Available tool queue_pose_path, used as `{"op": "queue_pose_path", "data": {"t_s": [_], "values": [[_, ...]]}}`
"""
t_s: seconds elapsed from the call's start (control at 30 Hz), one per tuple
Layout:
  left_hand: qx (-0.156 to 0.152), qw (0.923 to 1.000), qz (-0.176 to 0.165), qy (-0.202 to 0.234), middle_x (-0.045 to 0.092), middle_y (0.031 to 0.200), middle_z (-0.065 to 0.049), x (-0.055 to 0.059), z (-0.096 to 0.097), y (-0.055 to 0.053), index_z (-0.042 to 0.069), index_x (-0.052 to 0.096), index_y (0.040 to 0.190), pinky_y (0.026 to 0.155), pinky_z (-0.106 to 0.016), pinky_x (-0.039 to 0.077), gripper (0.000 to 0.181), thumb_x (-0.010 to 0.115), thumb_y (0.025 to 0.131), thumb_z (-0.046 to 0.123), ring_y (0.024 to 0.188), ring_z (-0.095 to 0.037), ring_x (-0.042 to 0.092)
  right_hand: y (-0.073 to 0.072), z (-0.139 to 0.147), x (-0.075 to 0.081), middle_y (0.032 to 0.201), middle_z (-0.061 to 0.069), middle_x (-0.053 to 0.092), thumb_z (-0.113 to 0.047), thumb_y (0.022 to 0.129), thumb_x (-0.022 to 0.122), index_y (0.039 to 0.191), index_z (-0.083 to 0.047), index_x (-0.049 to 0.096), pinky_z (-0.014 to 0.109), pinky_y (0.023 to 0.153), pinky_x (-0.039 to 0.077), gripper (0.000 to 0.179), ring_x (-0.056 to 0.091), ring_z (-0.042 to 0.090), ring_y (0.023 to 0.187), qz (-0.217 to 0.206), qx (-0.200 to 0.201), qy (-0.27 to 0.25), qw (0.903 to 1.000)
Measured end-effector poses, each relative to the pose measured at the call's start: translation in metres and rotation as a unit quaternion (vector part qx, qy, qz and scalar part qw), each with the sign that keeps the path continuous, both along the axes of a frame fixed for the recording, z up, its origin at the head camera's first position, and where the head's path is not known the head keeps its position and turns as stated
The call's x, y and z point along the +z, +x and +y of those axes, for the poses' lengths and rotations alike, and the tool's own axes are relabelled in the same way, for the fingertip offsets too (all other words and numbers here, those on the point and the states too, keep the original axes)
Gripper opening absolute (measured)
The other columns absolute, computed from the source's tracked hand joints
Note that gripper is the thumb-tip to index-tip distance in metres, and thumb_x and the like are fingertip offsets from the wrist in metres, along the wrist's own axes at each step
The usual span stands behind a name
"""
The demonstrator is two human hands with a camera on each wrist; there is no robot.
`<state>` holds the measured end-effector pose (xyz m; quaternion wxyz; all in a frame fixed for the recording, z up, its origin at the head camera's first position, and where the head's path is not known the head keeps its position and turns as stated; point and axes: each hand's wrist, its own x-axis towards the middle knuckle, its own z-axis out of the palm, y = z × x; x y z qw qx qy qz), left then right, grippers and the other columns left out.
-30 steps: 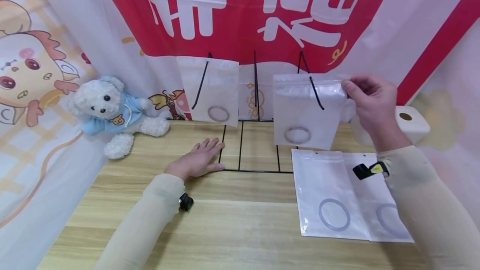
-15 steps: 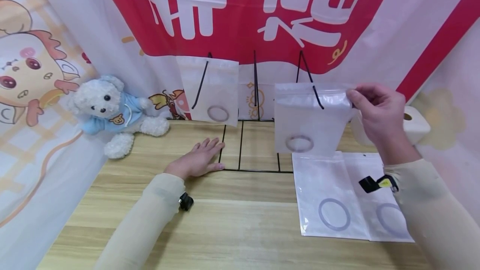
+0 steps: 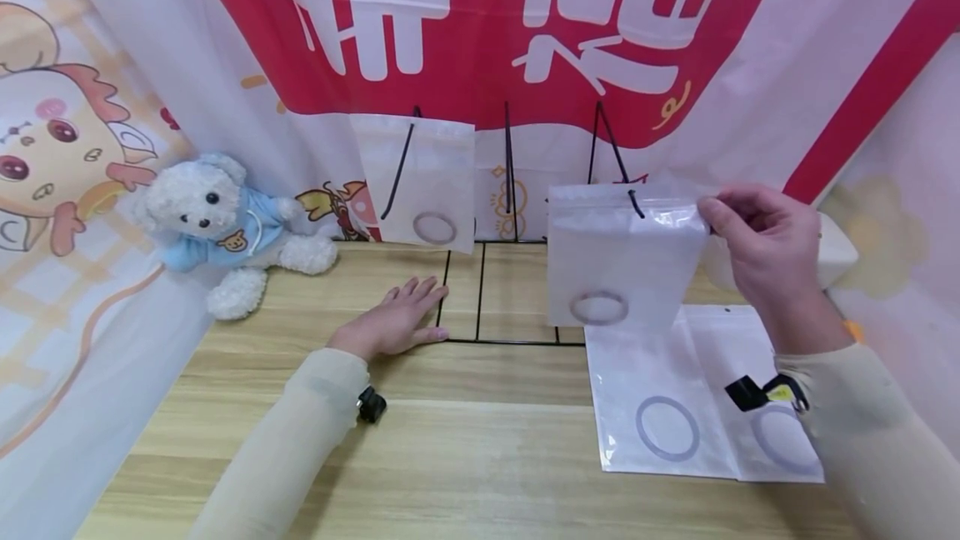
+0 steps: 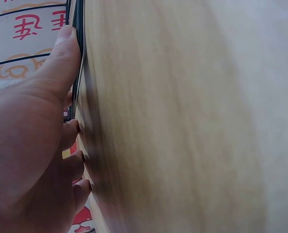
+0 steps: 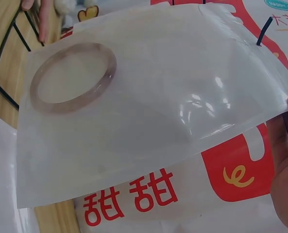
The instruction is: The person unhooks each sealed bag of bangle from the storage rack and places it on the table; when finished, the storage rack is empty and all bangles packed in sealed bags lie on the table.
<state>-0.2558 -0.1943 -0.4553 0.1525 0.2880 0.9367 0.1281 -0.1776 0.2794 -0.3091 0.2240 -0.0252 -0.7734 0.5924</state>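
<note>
My right hand (image 3: 772,244) pinches the upper right corner of a translucent zip bag (image 3: 622,252). Inside the bag lies a bangle (image 5: 71,107), pinkish-brown in the right wrist view. The bag hangs on the right hook (image 3: 617,155) of a black wire rack (image 3: 517,343), its top edge close to the hook's tip. My left hand (image 3: 397,319) rests with fingers spread on the table, touching the left side of the rack's base. Its thumb (image 4: 61,58) and fingertips are against the rack and tabletop in the left wrist view. Another bag with a bangle (image 3: 435,173) hangs on the left hook.
Two more bags with rings (image 3: 652,382) lie flat on the wooden table (image 3: 465,457) at the right. Behind my right hand stands a white box (image 3: 836,252). A plush bear (image 3: 217,215) sits at the left against the printed cloth backdrop (image 3: 480,65).
My right hand has drawn the bag down and towards me along the right hook, so its top edge sits nearer the tip. The left hand stays in place.
</note>
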Motion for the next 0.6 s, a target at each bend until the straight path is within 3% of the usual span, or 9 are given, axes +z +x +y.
{"op": "queue_pose_path", "data": {"t_s": [0.2,0.43,0.6], "values": [[0.003,1.0000,-0.002,0.000,0.012,0.181,-0.022,0.001,0.001,0.001,0.012,0.022,0.174,0.135,-0.070,0.010,0.082,0.054,0.111,0.054,0.166,-0.052,0.009,0.009,0.002,-0.004,0.104,-0.002,0.078,-0.022,0.096,0.084,0.124,-0.004,0.079,0.012,0.082,0.061,0.034,0.069,0.014,0.086,0.046,0.017,-0.046,0.9978],[0.004,1.0000,-0.003,-0.001,0.011,0.181,-0.021,0.002,0.001,0.003,0.012,0.022,0.174,0.135,-0.070,0.010,0.083,0.055,0.111,0.054,0.166,-0.052,0.008,0.018,0.003,-0.008,0.104,-0.001,0.078,-0.022,0.095,0.085,0.124,-0.002,0.079,0.012,0.082,0.061,0.036,0.070,0.014,0.086,0.054,0.021,-0.049,0.9971],[0.000,1.0000,0.001,-0.003,0.014,0.181,-0.023,0.004,0.002,0.003,0.010,0.023,0.173,0.134,-0.071,0.012,0.082,0.056,0.111,0.051,0.166,-0.054,0.011,0.023,0.002,-0.009,0.104,0.002,0.078,-0.015,0.094,0.085,0.123,0.001,0.078,0.014,0.082,0.062,0.034,0.070,0.015,0.084,0.084,0.035,-0.070,0.9934]]}}
